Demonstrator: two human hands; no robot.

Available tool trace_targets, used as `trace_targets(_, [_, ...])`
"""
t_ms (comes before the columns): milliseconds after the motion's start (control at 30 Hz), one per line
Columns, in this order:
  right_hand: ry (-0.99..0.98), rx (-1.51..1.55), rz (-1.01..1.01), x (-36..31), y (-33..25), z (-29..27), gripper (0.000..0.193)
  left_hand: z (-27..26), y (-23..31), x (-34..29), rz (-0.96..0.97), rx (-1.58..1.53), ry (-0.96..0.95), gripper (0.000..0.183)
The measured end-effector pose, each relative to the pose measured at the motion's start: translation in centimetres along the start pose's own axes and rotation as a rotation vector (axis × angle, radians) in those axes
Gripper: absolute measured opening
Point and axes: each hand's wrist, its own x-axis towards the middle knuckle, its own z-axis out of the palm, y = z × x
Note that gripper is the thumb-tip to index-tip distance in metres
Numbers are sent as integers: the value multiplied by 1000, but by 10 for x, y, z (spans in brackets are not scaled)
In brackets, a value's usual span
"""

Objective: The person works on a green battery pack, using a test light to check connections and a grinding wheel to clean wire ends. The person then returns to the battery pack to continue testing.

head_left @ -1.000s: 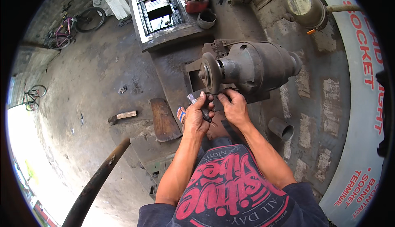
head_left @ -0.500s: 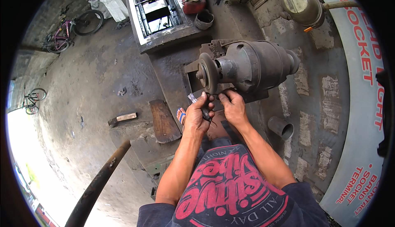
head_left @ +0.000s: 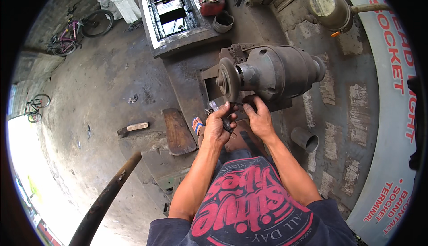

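Head view: my left hand curls round a clear-ended object, my right hand pinches a dark strand near the grinder; hammer on grimy floor.

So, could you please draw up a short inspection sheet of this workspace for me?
Surface: grey floor, stained dark in patches.
Things at hand: a clear-ended piece, a thin dark piece between the hands, and a wheel on a motor-like housing just beyond.
Clutter: hammer and wooden board to the left; open tube to the right; red container beside a dark bucket ahead.
Left hand: closed around the clear-ended piece.
Right hand: fingertips at the thin dark piece; grip unclear.
Cables: none can be made out for certain.
Surroundings: pink bicycle and dark bicycle far left; round meter-like unit and lettered sign at right.
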Motion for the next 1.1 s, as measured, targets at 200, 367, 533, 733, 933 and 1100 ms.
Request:
trace_targets(200, [-88, 13, 14, 4, 3, 5, 23, -2, 7, -1, 17, -28, 25, 19])
trace_targets(367, [-56, 19, -5, 12, -3, 20, 22, -8, 17, 0, 43, -59, 12, 22])
trace_targets(533, [-24, 19, 2, 7, -6, 17, 21, -8, 15, 1, 20, -48, 3, 20])
trace_targets(733, [3, 10, 88, -2, -6, 4, 20, -1, 3, 5, -23, -23, -6, 16])
trace_targets(933, [-4, 34, 59, 8, -4, 21, 20, -10, 16, 4, -8, -71, -3, 18])
trace_targets(1100, [-4, 60, 54, 5, -4, 14, 20, -8, 10, 7, -31, -57, -29, 18])
